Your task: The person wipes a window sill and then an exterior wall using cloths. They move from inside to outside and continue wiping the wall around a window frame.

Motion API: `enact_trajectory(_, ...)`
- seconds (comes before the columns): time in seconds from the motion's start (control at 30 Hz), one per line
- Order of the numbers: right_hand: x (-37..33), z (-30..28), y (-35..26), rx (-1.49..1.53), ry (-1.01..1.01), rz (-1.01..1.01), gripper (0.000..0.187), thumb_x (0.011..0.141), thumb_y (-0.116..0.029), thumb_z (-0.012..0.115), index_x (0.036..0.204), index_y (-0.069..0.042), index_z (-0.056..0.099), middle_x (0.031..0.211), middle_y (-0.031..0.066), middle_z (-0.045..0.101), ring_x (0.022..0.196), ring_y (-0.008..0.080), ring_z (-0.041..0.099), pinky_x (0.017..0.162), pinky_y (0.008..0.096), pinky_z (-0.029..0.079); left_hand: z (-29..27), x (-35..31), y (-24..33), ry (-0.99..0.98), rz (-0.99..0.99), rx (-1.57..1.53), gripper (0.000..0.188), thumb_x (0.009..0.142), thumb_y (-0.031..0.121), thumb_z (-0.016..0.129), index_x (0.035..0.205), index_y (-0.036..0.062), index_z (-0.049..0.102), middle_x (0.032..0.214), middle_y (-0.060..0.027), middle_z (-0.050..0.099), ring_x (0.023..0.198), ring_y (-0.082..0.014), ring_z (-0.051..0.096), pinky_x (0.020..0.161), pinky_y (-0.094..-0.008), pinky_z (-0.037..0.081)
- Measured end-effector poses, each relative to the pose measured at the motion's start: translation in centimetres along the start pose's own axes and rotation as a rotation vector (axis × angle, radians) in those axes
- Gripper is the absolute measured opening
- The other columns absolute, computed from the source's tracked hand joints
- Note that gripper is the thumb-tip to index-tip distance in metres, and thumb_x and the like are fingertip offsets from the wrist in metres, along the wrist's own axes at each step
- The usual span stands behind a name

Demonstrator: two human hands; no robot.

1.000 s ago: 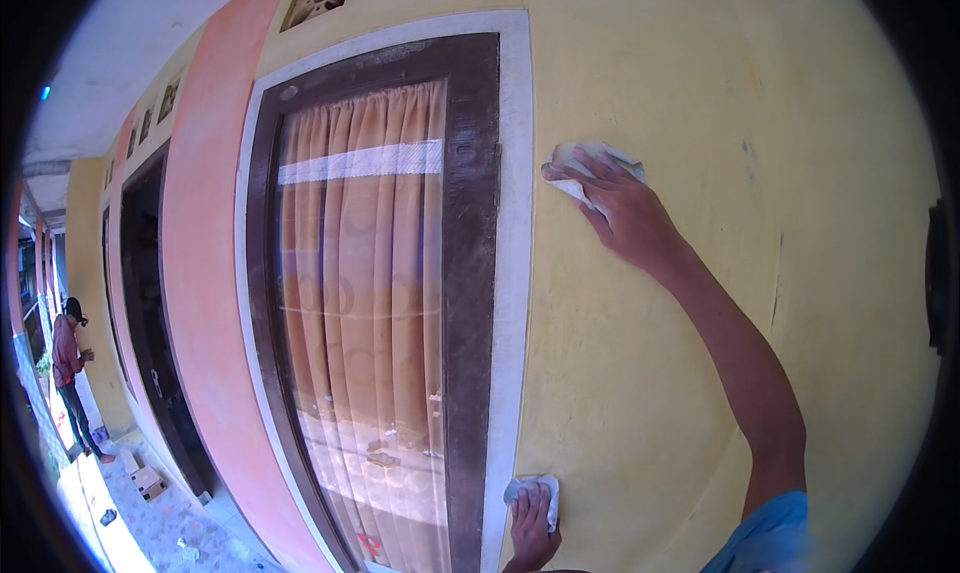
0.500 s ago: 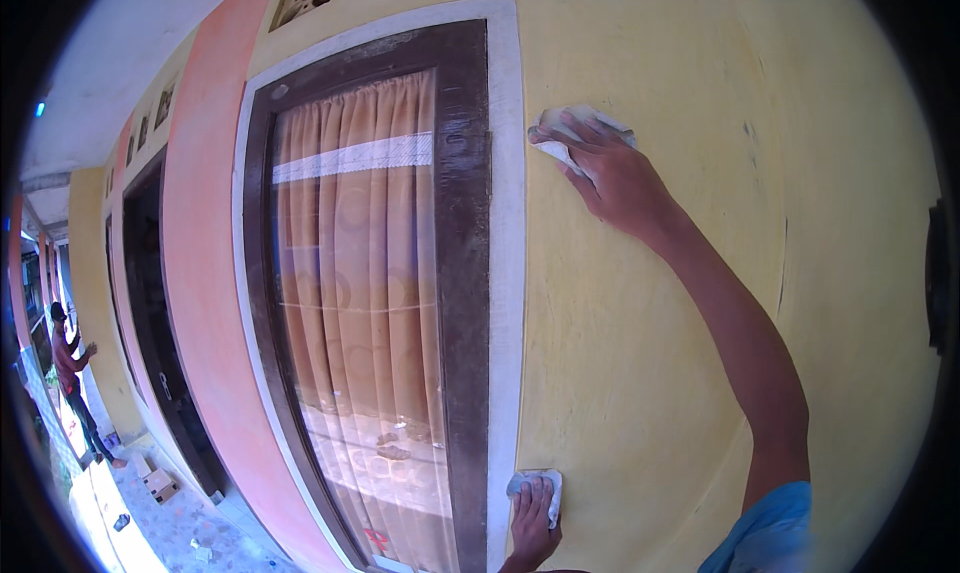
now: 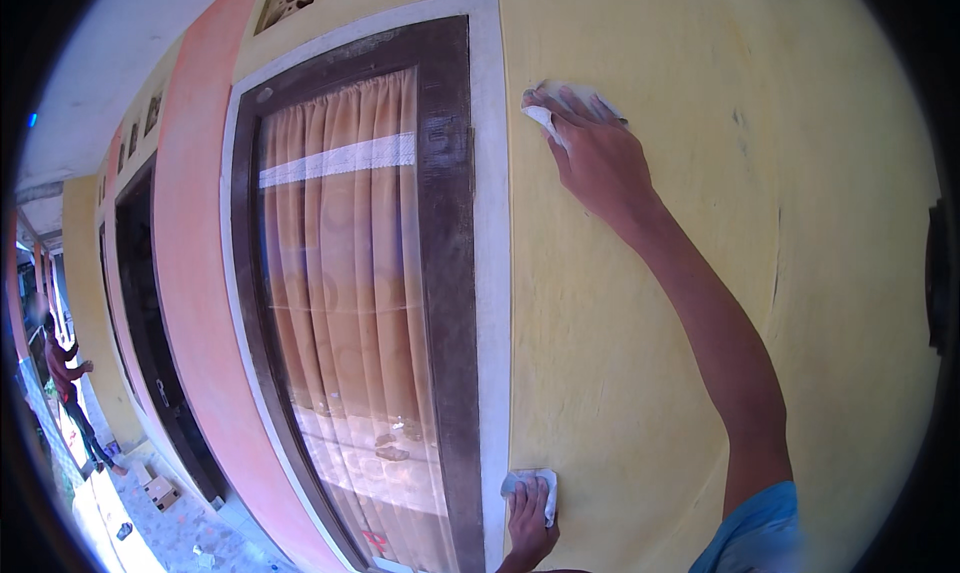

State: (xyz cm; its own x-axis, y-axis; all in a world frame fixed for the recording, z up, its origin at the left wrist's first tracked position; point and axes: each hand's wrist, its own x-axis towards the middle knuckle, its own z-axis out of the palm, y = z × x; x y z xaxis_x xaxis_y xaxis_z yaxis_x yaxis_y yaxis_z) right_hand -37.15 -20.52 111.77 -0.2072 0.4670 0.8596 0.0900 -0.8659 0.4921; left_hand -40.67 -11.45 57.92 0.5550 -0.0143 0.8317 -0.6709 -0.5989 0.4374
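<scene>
High on the yellow wall [image 3: 640, 393], my right hand [image 3: 605, 158] presses a crumpled pale sheet [image 3: 541, 119] flat against the plaster, its fingers spread over it. Whether this is sandpaper or cloth I cannot make out. Lower down, beside the white border of the window frame, my left hand [image 3: 530, 526] holds a smaller folded pale sheet [image 3: 541, 477] against the wall, fingers on top and thumb at its right side.
Left of my hands stands a dark brown frame [image 3: 450, 273] with glass and an orange curtain [image 3: 345, 273] behind it. Beyond is a pink pillar [image 3: 195, 223] and a dark doorway [image 3: 150, 303]. Far left, another person [image 3: 65, 383] stands near the wall. A small box [image 3: 160, 491] lies on the floor.
My right hand has slid a little up the wall with its sheet. My left hand stays nearly in place. The whole view has shifted slightly.
</scene>
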Motion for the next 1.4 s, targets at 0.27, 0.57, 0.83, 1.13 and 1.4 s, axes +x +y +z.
enact_trajectory(0.27,-0.3,1.9,-3.0,-0.102,0.037,0.037,0.030,0.099,-0.015,0.052,0.123,-0.003,0.065,0.137,0.0053,0.062,0.128,0.0231,0.057,0.110,0.0435,0.043,0.3,-0.1,-0.3,0.032,0.000,-0.030,0.067,0.082,0.009,0.065,0.145,-0.0038,0.046,0.150,-0.0284,0.043,0.140,-0.0549,0.034,0.115,-0.0620,0.024)
enact_trajectory(0.57,3.1,2.6,-0.5,0.040,0.084,0.116,0.032,0.100,-0.016,0.052,0.129,-0.010,0.063,0.142,0.0032,0.058,0.134,0.0245,0.051,0.113,0.0445,0.039,0.0,0.2,0.0,0.044,0.055,-0.035,0.067,0.081,0.008,0.064,0.145,-0.0018,0.047,0.149,-0.0256,0.046,0.138,-0.0513,0.040,0.115,-0.0587,0.028)
enact_trajectory(0.83,-3.7,0.3,-5.0,0.112,-0.015,0.048,0.036,0.099,-0.017,0.053,0.135,-0.011,0.058,0.145,0.0009,0.055,0.136,0.0237,0.049,0.114,0.0446,0.038,0.3,0.1,-1.5,0.005,0.020,-0.058,0.067,0.080,0.007,0.065,0.145,-0.0003,0.048,0.150,-0.0244,0.046,0.139,-0.0502,0.039,0.116,-0.0579,0.027)
enact_trajectory(1.13,0.9,1.9,-0.5,-0.074,0.013,0.156,0.039,0.100,-0.019,0.053,0.138,-0.013,0.056,0.148,0.0007,0.051,0.139,0.0250,0.046,0.116,0.0456,0.036,1.4,-1.2,-0.8,-0.001,0.024,-0.104,0.067,0.082,0.010,0.067,0.145,-0.0004,0.048,0.150,-0.0244,0.046,0.140,-0.0503,0.037,0.116,-0.0594,0.025)
enact_trajectory(1.4,-2.8,-1.0,-0.9,0.156,-0.079,0.108,0.040,0.101,-0.021,0.050,0.141,-0.014,0.054,0.148,0.0033,0.050,0.139,0.0289,0.045,0.118,0.0462,0.033,-0.6,-0.2,-0.4,0.013,0.008,-0.073,0.064,0.084,0.010,0.065,0.144,-0.0054,0.047,0.148,-0.0270,0.047,0.140,-0.0521,0.037,0.116,-0.0605,0.023)
